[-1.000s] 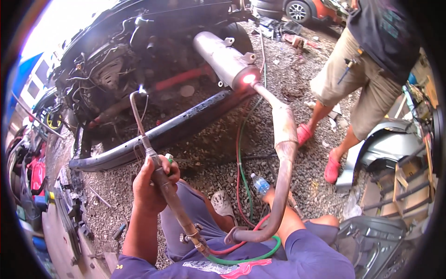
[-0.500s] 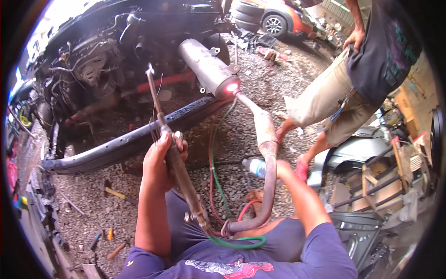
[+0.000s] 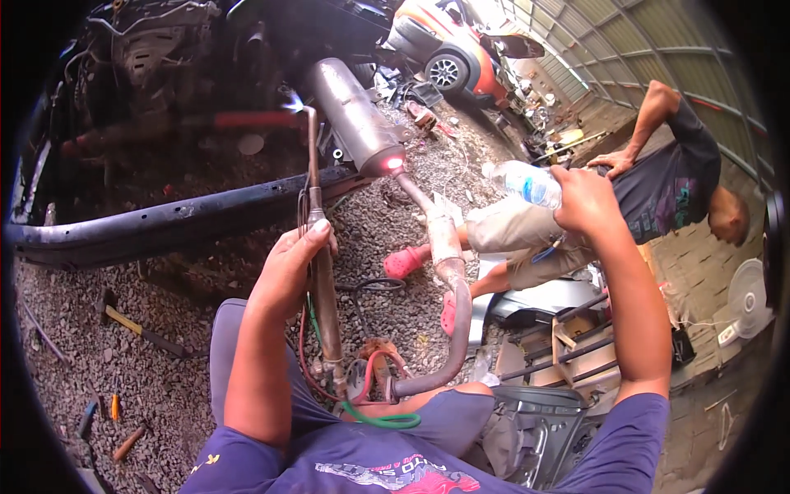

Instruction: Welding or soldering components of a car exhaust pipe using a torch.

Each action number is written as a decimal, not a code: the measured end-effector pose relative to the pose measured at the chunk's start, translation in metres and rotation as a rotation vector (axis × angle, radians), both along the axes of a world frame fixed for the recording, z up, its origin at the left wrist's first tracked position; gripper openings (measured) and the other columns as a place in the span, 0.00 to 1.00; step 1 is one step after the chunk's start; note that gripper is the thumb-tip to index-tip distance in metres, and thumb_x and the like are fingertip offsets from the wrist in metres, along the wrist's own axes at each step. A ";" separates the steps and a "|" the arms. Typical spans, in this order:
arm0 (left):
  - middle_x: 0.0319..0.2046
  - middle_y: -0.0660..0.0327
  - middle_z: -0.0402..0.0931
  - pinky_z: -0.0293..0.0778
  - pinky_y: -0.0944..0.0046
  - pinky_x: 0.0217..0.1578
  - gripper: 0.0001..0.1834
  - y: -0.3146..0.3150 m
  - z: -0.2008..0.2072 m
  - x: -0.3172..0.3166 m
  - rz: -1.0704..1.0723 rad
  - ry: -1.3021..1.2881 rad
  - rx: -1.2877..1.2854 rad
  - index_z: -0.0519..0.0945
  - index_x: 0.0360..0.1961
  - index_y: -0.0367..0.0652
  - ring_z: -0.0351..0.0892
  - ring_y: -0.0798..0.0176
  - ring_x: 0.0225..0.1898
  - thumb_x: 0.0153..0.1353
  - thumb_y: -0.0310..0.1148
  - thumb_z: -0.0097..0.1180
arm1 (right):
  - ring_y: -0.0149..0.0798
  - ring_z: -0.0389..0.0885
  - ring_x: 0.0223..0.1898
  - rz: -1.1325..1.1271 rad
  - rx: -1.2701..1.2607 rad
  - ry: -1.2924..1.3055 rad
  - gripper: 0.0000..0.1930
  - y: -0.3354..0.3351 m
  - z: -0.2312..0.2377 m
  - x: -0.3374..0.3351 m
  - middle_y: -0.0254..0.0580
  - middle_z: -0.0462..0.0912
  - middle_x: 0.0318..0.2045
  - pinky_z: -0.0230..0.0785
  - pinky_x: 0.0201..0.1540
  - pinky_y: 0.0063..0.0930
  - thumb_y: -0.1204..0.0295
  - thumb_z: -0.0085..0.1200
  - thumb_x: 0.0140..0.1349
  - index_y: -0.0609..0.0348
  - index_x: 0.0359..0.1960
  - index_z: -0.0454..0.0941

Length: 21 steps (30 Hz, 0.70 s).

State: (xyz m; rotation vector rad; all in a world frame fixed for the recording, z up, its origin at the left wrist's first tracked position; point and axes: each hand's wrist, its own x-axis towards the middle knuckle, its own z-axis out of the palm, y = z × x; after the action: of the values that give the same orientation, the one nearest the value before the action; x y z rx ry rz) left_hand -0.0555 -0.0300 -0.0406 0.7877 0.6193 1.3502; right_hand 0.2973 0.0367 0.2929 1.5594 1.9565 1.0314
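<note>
My left hand [image 3: 292, 259] is wrapped round a gas torch [image 3: 327, 329], its long thin neck pointing up and away from me. A small bluish flame [image 3: 294, 104] burns at the tip, left of the muffler [image 3: 350, 115]. Red and green hoses [image 3: 387, 421] run from the torch's lower end by my lap. Where the silver muffler joins its exhaust pipe [image 3: 465, 317], a spot [image 3: 396, 163] glows red-hot. The pipe bends back toward my legs. Raised at the right, my right hand [image 3: 586, 198] grips a clear plastic bottle [image 3: 527, 183] with a blue label, tilted nearly level.
A dark metal beam [image 3: 173, 221] of a stripped car crosses the left. Another person [image 3: 675, 177] in beige shorts and pink clogs stands at the right. A hammer [image 3: 132, 323] and small tools lie on gravel. Silver body panels [image 3: 543, 296], a fan [image 3: 747, 292] and an orange car [image 3: 485, 78] surround the spot.
My right hand has lifted the bottle up and to the right from beside the pipe. The torch stands more upright, its flame nearer the muffler. My view has swung right.
</note>
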 end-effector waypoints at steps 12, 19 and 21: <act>0.32 0.67 0.80 0.71 0.68 0.36 0.23 -0.004 0.006 -0.006 0.001 -0.047 0.118 0.84 0.41 0.42 0.75 0.73 0.33 0.78 0.54 0.62 | 0.60 0.92 0.47 0.115 -0.015 -0.074 0.18 -0.024 0.009 -0.093 0.56 0.91 0.38 0.84 0.51 0.55 0.75 0.61 0.57 0.60 0.51 0.84; 0.32 0.68 0.79 0.71 0.68 0.38 0.22 -0.002 0.003 -0.013 0.001 -0.013 0.151 0.84 0.41 0.42 0.75 0.74 0.35 0.79 0.53 0.61 | 0.60 0.92 0.47 0.138 -0.033 -0.082 0.21 -0.024 0.000 -0.101 0.57 0.92 0.38 0.84 0.52 0.54 0.75 0.61 0.57 0.61 0.54 0.85; 0.33 0.68 0.79 0.71 0.68 0.38 0.22 -0.002 0.003 -0.013 -0.002 -0.016 0.137 0.84 0.41 0.42 0.75 0.74 0.35 0.79 0.53 0.61 | 0.60 0.92 0.47 0.137 -0.043 -0.088 0.21 -0.025 -0.001 -0.104 0.57 0.92 0.38 0.84 0.52 0.54 0.75 0.61 0.57 0.61 0.54 0.85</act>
State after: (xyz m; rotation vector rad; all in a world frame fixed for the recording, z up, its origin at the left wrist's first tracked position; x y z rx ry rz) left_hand -0.0681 -0.0321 -0.0375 0.8869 0.5169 1.4067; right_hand 0.1935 0.0118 0.2915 1.3498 2.0338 1.0854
